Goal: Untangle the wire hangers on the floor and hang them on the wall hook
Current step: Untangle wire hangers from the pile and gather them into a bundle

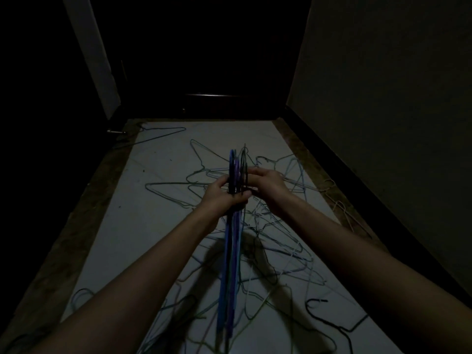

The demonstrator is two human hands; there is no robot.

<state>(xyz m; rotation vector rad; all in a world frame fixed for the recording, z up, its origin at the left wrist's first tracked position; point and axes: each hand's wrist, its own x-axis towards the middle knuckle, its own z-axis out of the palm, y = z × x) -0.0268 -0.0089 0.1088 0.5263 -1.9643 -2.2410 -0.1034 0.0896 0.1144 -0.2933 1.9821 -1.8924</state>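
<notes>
A bundle of several wire hangers [231, 256], blue, purple and dark, hangs edge-on in front of me, hooks up near the middle of the view. My left hand [224, 198] grips the bundle just below the hooks. My right hand [265, 183] pinches the dark hanger necks at the bundle's right side. On the pale floor [143, 226] beneath lies a tangled pile of wire hangers [275, 241], thin and pale green, blue and black. No wall hook is visible in the dim light.
A single blue hanger [163, 135] lies apart at the far left of the floor. Pale hangers [342, 208] rest by the right wall's dark skirting. A black hanger [339, 325] lies near right. A dark doorway [204, 60] stands ahead, a wall [396, 98] on the right.
</notes>
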